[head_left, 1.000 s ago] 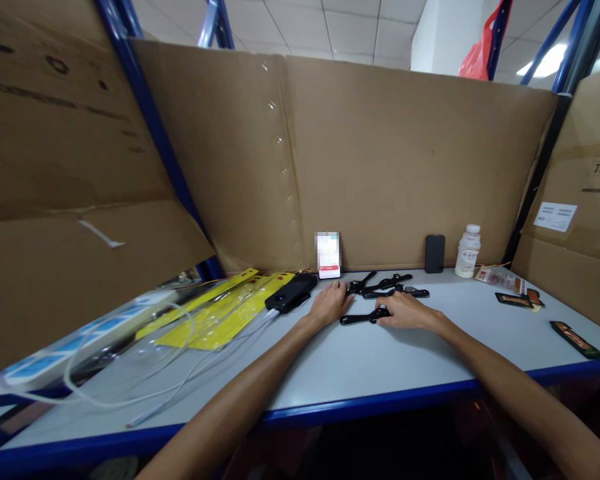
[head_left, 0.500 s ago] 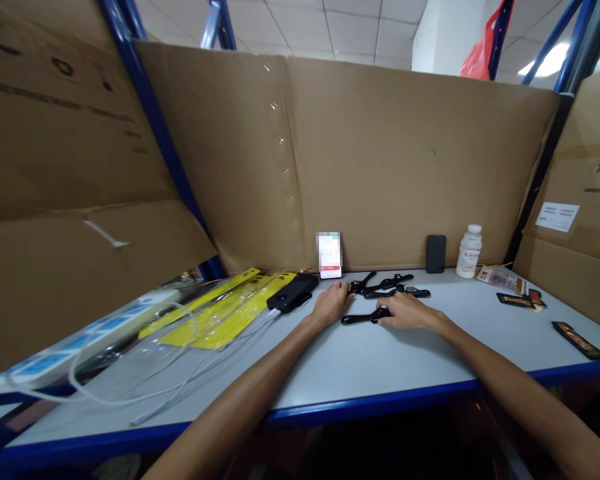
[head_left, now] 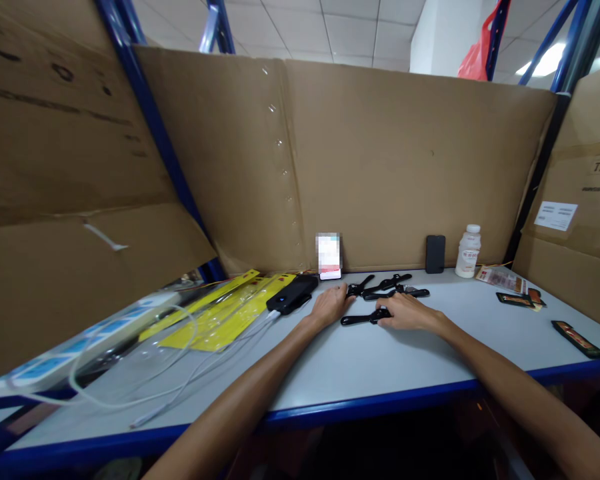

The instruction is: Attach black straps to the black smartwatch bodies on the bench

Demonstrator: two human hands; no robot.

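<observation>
Several black wristwatch-like things with straps lie on the grey tabletop (head_left: 340, 373). My right hand (head_left: 405, 311) has its thumb and fingers closed on the nearest black wristwatch (head_left: 359, 320), whose strap points left. At the left end of the group, my left hand (head_left: 331, 305) rests with its fingertips and thumb around the end of another black watch (head_left: 365, 285); its grip is partly hidden. Just beyond my right hand lie a watch with its strap stretched out (head_left: 420, 293) and one farther back (head_left: 403, 279). Their dials are too small to make out.
A lit phone (head_left: 329, 257) and a dark phone (head_left: 435, 254) lean against the cardboard back wall. A white-capped bottle (head_left: 469, 252) stands at right, near small packets (head_left: 577, 339). Left are yellow packages (head_left: 220, 323), a black device (head_left: 293, 295), white cables and a power strip (head_left: 100, 333).
Both hands keep nearly the same place and hold. The view has shifted very slightly, and a small bluish light now shows on the black device at left.
</observation>
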